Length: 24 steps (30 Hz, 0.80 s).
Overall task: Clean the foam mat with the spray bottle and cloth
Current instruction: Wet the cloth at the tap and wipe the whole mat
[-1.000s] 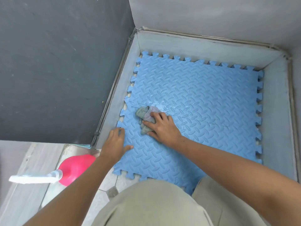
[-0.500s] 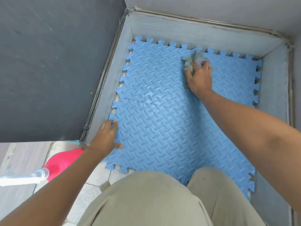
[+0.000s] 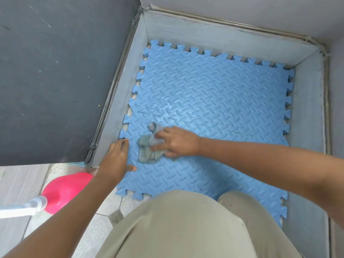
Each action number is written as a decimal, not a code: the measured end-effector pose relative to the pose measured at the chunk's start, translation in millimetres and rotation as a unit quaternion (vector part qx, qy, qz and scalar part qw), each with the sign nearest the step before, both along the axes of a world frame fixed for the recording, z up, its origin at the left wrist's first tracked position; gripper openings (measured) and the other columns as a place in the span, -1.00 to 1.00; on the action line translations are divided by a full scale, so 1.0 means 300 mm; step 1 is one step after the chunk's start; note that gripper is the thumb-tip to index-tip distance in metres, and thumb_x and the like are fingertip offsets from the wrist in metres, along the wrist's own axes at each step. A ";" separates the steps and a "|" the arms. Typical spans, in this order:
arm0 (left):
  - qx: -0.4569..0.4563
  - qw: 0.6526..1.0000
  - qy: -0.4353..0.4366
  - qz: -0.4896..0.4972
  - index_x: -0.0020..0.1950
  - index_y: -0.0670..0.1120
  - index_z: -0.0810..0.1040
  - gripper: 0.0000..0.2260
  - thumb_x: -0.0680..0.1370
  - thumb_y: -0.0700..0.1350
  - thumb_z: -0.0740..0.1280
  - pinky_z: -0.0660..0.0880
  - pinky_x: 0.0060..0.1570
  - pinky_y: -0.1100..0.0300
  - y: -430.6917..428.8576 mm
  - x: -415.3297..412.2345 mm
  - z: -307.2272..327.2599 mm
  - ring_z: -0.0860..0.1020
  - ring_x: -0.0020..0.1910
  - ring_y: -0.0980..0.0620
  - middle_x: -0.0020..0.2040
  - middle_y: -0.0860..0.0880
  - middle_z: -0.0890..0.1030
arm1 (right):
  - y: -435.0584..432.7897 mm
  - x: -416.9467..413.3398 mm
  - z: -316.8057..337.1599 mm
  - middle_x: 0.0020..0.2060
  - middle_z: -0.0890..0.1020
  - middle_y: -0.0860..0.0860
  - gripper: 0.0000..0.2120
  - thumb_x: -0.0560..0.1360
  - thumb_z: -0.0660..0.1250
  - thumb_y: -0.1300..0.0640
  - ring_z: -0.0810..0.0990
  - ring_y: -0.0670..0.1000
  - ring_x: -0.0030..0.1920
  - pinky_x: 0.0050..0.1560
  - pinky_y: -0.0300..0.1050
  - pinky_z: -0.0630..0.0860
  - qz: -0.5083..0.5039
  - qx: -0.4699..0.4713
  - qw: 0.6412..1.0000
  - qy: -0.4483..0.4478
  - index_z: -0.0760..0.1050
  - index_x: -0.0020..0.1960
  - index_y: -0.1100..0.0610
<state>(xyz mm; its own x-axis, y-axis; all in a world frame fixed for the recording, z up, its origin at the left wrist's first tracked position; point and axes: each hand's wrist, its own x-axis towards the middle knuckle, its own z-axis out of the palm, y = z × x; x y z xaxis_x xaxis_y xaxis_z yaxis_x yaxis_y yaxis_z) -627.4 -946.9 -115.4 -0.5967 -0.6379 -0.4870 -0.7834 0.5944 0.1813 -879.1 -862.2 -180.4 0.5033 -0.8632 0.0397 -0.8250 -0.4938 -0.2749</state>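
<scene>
A blue foam mat [image 3: 214, 94] with puzzle edges lies on the floor in a grey-walled corner. My right hand [image 3: 178, 141] presses a crumpled grey-green cloth [image 3: 148, 149] flat onto the mat's near-left part, blurred by motion. My left hand [image 3: 116, 159] rests flat, fingers spread, on the mat's left edge and holds nothing. A pink spray bottle [image 3: 63, 190] with a white nozzle lies on the tiles left of the mat, behind my left forearm.
Low grey walls [image 3: 204, 34] border the mat at the back, left and right. A dark panel [image 3: 55, 71] rises on the left. My knees in beige trousers [image 3: 176, 224] cover the mat's near edge. Patterned floor tiles [image 3: 111, 211] lie beside the bottle.
My right hand swept the cloth from the near-left of the mat up to the far edge, then back down to the near-left. My left hand stayed on the mat's edge.
</scene>
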 end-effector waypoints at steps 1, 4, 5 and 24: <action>0.003 1.000 0.000 0.004 0.53 -0.24 0.16 -0.09 0.34 0.02 0.55 0.25 0.40 0.09 0.003 -0.003 0.001 0.21 0.45 -0.12 0.47 -0.15 0.26 | -0.068 -0.050 0.005 0.20 0.58 0.14 -0.56 0.53 0.37 -0.06 0.56 0.15 0.02 -0.06 0.04 0.52 -0.027 -0.001 1.000 0.013 0.54 0.40 -0.09; 0.009 0.999 -0.001 0.031 0.52 -0.24 0.19 -0.10 0.33 -0.03 0.58 0.25 0.41 0.08 0.011 -0.025 0.005 0.23 0.45 -0.12 0.48 -0.14 0.26 | -0.295 -0.214 0.038 0.31 0.50 0.14 -0.53 0.57 0.29 -0.07 0.50 0.19 0.16 0.13 0.14 0.50 -0.215 -0.006 0.976 0.027 0.46 0.48 -0.13; 0.009 0.999 -0.003 0.035 0.51 -0.23 0.19 -0.11 0.33 -0.04 0.58 0.26 0.41 0.08 0.011 -0.034 0.006 0.23 0.44 -0.12 0.48 -0.14 0.26 | -0.364 -0.266 0.053 0.34 0.47 0.16 -0.54 0.58 0.28 -0.05 0.48 0.22 0.21 0.19 0.20 0.48 -0.288 0.002 0.957 0.020 0.46 0.48 -0.13; -0.010 0.999 -0.037 -0.003 0.53 -0.24 0.18 -0.09 0.34 0.06 0.54 0.35 0.34 0.12 -0.010 -0.038 0.001 0.30 0.41 -0.12 0.49 -0.15 0.26 | -0.455 -0.231 -0.003 0.15 0.62 0.16 -0.57 0.51 0.41 -0.02 0.58 0.21 0.00 -0.06 0.07 0.53 -0.121 -0.059 0.991 -0.004 0.59 0.37 -0.01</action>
<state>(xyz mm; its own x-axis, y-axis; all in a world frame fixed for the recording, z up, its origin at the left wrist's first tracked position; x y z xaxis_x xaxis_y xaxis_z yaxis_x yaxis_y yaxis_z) -638.8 -949.8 -115.2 -0.5628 -0.6445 -0.5175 -0.7909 0.6020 0.1103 -948.5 -998.8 -181.3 0.2811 -0.9478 0.1507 -0.9214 -0.3105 -0.2338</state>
